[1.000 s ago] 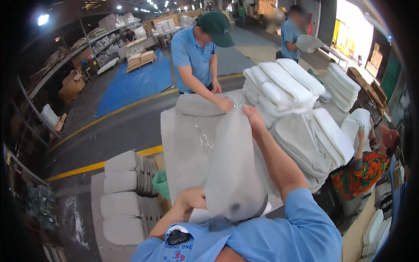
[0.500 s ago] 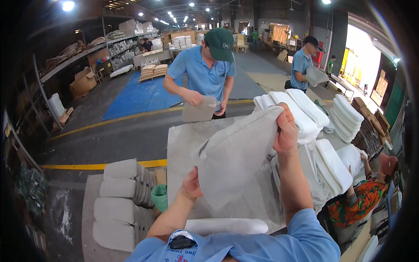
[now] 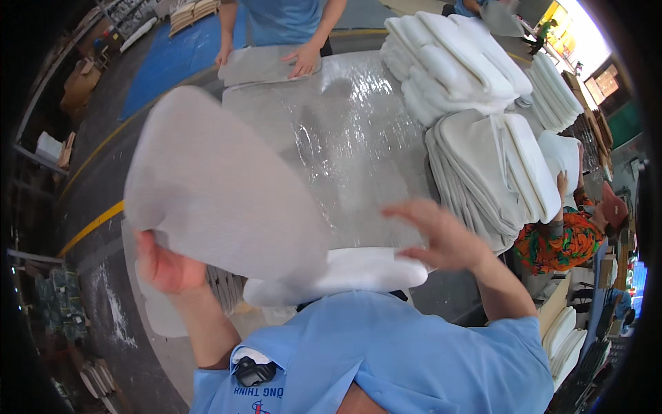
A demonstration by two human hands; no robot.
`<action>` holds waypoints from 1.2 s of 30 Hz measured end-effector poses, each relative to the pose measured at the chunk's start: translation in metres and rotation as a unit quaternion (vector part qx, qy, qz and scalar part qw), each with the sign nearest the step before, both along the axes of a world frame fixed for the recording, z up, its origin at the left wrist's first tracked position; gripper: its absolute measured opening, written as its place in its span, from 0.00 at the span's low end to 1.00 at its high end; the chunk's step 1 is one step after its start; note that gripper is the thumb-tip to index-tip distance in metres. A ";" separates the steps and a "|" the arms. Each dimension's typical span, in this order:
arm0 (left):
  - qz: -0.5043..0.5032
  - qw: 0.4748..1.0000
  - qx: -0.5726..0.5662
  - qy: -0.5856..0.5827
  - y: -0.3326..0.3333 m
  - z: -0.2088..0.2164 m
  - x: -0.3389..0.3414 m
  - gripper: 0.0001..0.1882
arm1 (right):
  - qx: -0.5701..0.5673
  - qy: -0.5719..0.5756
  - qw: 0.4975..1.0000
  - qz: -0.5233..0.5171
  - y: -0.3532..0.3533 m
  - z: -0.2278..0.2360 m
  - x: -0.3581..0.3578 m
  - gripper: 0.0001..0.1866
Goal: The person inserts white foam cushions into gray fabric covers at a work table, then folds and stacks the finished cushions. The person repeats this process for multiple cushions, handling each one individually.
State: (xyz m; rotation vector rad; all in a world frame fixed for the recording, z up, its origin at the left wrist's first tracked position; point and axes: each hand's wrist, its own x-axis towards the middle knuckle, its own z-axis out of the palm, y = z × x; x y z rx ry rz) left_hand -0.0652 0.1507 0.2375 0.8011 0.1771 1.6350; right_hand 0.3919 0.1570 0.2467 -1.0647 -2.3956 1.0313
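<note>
My left hand [image 3: 169,265] grips the lower edge of a grey fabric-covered cushion [image 3: 221,186], which hangs tilted at the left and hides part of the table. The fingers behind the cushion are partly hidden. Over the near right of the plastic-covered table [image 3: 365,165], my right hand [image 3: 441,234] is empty, fingers apart and a little blurred. A white foam pad [image 3: 372,269] lies along the near table edge, against my body.
Stacked white pads [image 3: 455,62] stand at the far right, with folded grey covers [image 3: 469,165] nearer. Across the table, a person's hands press on a grey cushion [image 3: 262,65]. Another person in an orange patterned shirt [image 3: 562,241] handles a white pad at the right.
The grey cushion has swung from the middle to the left in my left hand. My right hand has let go of it. The person opposite has laid their grey cushion on the table.
</note>
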 end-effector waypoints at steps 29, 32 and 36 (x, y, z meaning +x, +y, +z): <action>0.410 0.877 -0.158 0.195 -0.020 0.034 -0.055 0.23 | 0.085 -0.222 0.963 -0.126 -0.094 -0.128 -0.018 0.36; 0.397 0.868 -0.157 0.254 -0.008 0.069 -0.027 0.17 | 0.078 -0.212 0.968 -0.113 -0.093 -0.125 -0.017 0.37; 0.377 0.854 -0.137 0.332 0.007 0.071 -0.010 0.16 | 0.055 -0.207 0.974 -0.069 -0.097 -0.121 -0.010 0.42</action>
